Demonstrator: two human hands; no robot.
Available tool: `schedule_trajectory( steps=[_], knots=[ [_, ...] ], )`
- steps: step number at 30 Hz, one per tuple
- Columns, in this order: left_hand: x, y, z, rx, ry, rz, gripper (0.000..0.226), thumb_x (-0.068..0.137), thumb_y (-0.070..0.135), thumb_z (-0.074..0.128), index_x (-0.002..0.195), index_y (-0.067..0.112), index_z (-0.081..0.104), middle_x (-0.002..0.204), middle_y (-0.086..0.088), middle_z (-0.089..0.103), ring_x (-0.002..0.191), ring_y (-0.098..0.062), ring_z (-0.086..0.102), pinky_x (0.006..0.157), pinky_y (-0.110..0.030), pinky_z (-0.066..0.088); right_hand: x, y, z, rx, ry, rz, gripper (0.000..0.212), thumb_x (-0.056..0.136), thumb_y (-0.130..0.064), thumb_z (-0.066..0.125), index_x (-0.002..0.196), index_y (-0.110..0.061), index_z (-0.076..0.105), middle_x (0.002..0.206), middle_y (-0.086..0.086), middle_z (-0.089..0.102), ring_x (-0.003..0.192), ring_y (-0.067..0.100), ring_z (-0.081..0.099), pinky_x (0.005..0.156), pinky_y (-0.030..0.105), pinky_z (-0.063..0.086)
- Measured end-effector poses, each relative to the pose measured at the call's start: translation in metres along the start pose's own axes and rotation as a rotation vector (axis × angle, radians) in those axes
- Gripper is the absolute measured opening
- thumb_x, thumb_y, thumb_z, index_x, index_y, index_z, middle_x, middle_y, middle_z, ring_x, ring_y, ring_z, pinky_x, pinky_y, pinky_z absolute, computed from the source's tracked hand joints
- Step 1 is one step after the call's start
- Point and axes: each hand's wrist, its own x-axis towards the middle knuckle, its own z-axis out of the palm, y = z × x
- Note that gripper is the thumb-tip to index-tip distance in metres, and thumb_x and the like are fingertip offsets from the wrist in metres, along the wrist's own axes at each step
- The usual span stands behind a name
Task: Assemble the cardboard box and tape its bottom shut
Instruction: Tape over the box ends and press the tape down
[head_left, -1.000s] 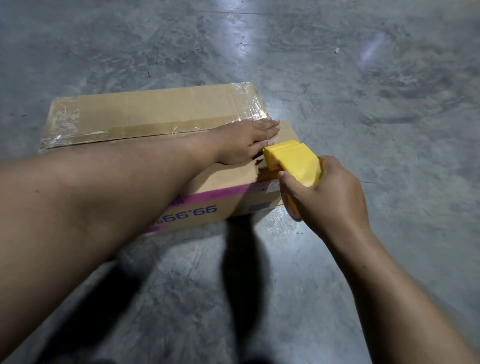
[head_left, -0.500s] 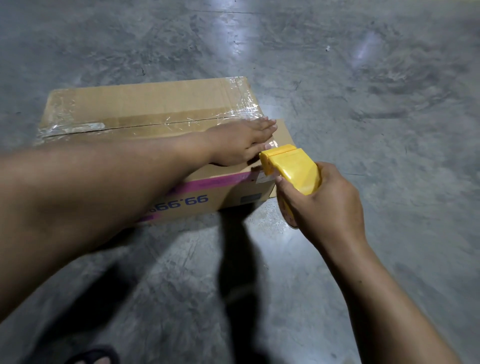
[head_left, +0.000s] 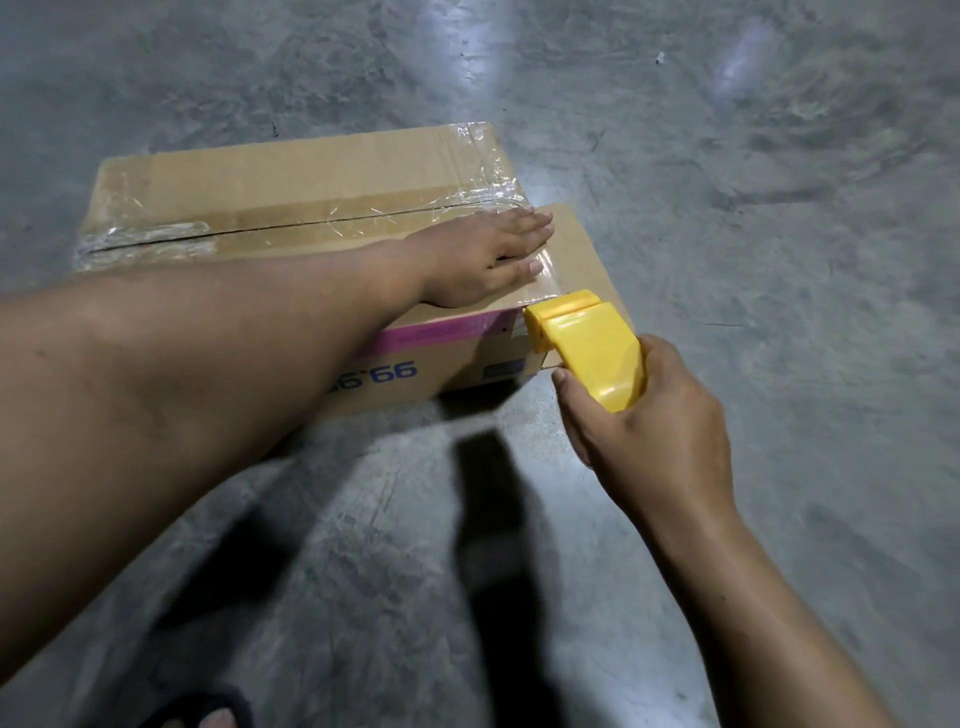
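While the cardboard box (head_left: 291, 208) lies on the concrete floor (head_left: 727, 260), the left hand (head_left: 483, 260) presses flat, fingers spread, on its near right corner. The right hand (head_left: 649, 431) grips a yellow tape dispenser (head_left: 587, 348) at that corner's edge, clear tape (head_left: 545, 283) stretched to the top

Your box (head_left: 291, 197) sits on the floor (head_left: 753, 260), ahead and to your left.
Your left hand (head_left: 483, 262) lies flat on its top near the right end; your right hand (head_left: 649, 431) holds the tape dispenser (head_left: 587, 345) against the near right corner.
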Motion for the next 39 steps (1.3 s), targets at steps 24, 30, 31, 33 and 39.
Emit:
schedule_trajectory(
  steps=[24,30,31,33,39],
  knots=[
    [-0.004,0.023,0.008,0.051,-0.02,0.028,0.065,0.101,0.051,0.027,0.155,0.015,0.016,0.163,-0.001,0.008,0.15,-0.012,0.002,0.116,-0.032,0.0,-0.016,-0.004,0.005,0.078,0.034,0.046,0.054,0.075,-0.063,0.063,0.113,-0.025,0.054,0.09,-0.004,0.06,0.083,0.02,0.056,0.064,0.032,0.041],
    [-0.005,0.024,0.006,0.004,-0.017,0.02,0.055,0.105,0.041,0.027,0.154,0.016,0.02,0.163,0.0,0.01,0.15,-0.012,0.004,0.117,-0.032,0.001,-0.007,-0.014,-0.013,0.076,0.066,0.014,0.045,0.073,-0.062,0.064,0.102,-0.028,0.056,0.081,-0.009,0.057,0.074,0.015,0.052,0.06,0.029,0.036],
    [-0.005,0.024,0.006,-0.005,-0.017,0.017,0.055,0.105,0.04,0.026,0.154,0.016,0.02,0.163,0.0,0.011,0.15,-0.012,0.005,0.117,-0.033,0.001,-0.005,-0.015,-0.015,0.075,0.066,0.008,0.043,0.073,-0.062,0.064,0.099,-0.029,0.055,0.08,-0.009,0.056,0.073,0.015,0.051,0.06,0.029,0.034],
    [-0.005,0.024,0.005,-0.012,-0.015,0.014,0.054,0.105,0.04,0.026,0.154,0.016,0.02,0.163,0.0,0.011,0.15,-0.012,0.005,0.118,-0.034,0.002,-0.006,-0.015,-0.015,0.065,0.05,0.011,0.039,0.074,-0.062,0.064,0.094,-0.033,0.049,0.076,-0.011,0.053,0.071,0.014,0.049,0.059,0.029,0.033],
    [-0.006,0.023,0.005,-0.003,-0.014,0.017,0.055,0.105,0.038,0.025,0.154,0.015,0.02,0.163,0.0,0.011,0.15,-0.012,0.004,0.116,-0.029,0.001,-0.018,0.005,0.01,0.1,0.025,0.07,0.046,0.075,-0.06,0.064,0.106,-0.028,0.056,0.084,-0.005,0.06,0.077,0.019,0.055,0.061,0.031,0.039]
  ],
)
